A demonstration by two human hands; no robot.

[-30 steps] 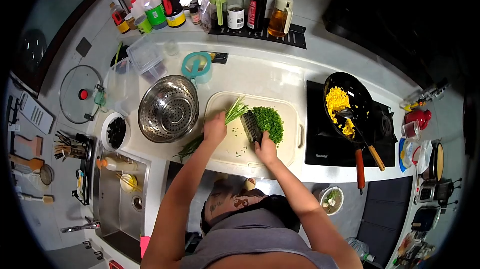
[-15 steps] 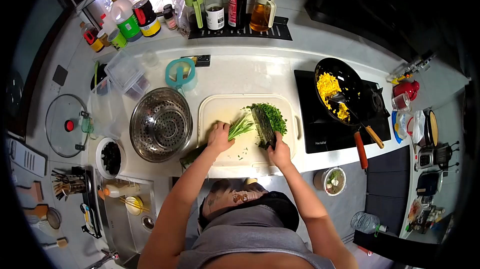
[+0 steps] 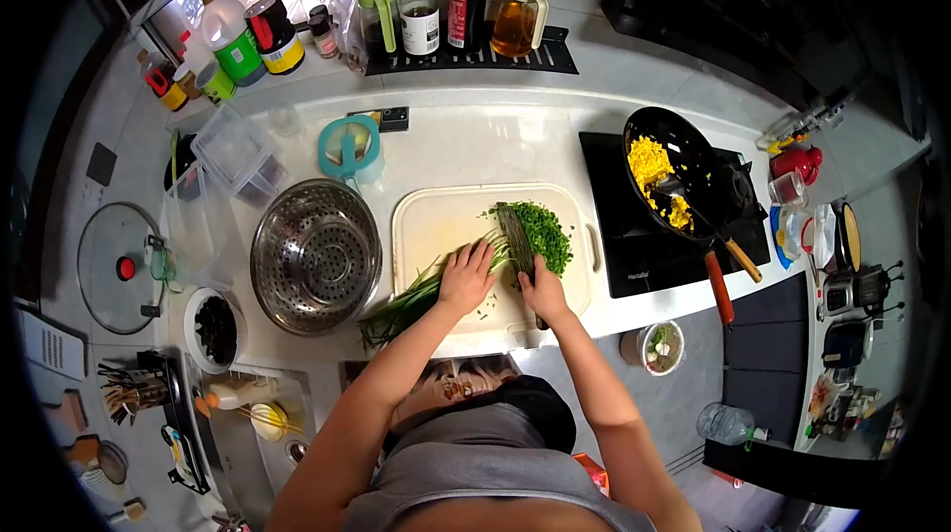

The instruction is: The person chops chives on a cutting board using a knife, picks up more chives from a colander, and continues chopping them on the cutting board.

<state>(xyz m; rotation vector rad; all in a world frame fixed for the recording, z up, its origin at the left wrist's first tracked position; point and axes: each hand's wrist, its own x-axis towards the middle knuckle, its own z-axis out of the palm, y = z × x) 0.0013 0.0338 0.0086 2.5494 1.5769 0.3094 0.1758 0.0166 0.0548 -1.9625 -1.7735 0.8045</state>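
Observation:
My left hand [image 3: 468, 276] lies over a bunch of long garlic chives [image 3: 408, 306], fingers stretched out and a little apart on top of the stalks. The bunch runs off the near left edge of the cutting board [image 3: 416, 205]. In my right hand [image 3: 543, 290] is a kitchen knife [image 3: 515, 235], gripped low near the handle. Its dark blade, flecked with green, stands between the stalk ends and a heap of chopped chives [image 3: 545, 237]. The cutting edge against the board is hidden.
A steel colander [image 3: 317, 255] stands left of the board, with a bowl of dark pieces [image 3: 215, 328] beside it. On the right, a wok [image 3: 676, 151] with scrambled egg [image 3: 649, 161] sits on the cooktop [image 3: 619, 265]. Bottles [image 3: 468, 2] line the back shelf.
My left hand has shifted right and its fingers have stretched out over the chives. More of the bunch shows beside my left forearm. The knife stays in my right hand, its blade more upright.

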